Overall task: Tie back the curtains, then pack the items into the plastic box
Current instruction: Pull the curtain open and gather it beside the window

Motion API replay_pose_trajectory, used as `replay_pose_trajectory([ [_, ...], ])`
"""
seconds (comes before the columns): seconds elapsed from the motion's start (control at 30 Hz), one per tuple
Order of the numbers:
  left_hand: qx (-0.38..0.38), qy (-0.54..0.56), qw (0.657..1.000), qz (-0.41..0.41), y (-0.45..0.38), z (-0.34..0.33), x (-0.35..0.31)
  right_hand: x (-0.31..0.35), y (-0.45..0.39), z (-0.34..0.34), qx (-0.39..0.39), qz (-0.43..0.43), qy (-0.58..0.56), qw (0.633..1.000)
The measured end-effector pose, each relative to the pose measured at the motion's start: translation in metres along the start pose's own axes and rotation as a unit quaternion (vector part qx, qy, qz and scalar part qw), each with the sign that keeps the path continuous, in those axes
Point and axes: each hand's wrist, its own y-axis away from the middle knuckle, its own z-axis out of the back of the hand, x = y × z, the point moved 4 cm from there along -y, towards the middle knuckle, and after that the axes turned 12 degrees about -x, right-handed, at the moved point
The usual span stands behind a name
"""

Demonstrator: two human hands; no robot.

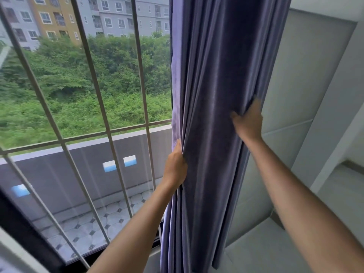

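You are gathering the curtain (212, 115) at frame centre, left hand (175, 168) and right hand (248, 123) both grasping its folds; next, you likely need a tie-back

— What sort of place is this?

— A room in a flat, some floors up. A tall window (78, 115) with slanting metal bars looks out on a tiled balcony (94, 227), green scrub and apartment blocks (84, 14) beyond.

— And indoors?

— A heavy purple curtain (212, 95) hangs bunched at the window's right edge, and plain pale grey walls (307, 79) meet in a corner beside it.
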Motion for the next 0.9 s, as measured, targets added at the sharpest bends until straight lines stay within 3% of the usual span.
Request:
replay_pose_trajectory([
  [0.33,0.014,0.029,0.999,-0.019,0.001,-0.002,-0.003,-0.060,0.136,-0.045,0.163,0.049,0.101,0.980],
  [0.57,0.012,0.033,0.999,-0.006,-0.002,0.000,-0.001,-0.066,0.195,-0.058,0.176,0.092,0.127,0.972],
  [0.9,0.076,0.074,0.993,0.055,0.012,-0.025,0.005,-0.075,0.228,-0.072,0.170,0.120,0.141,0.968],
])
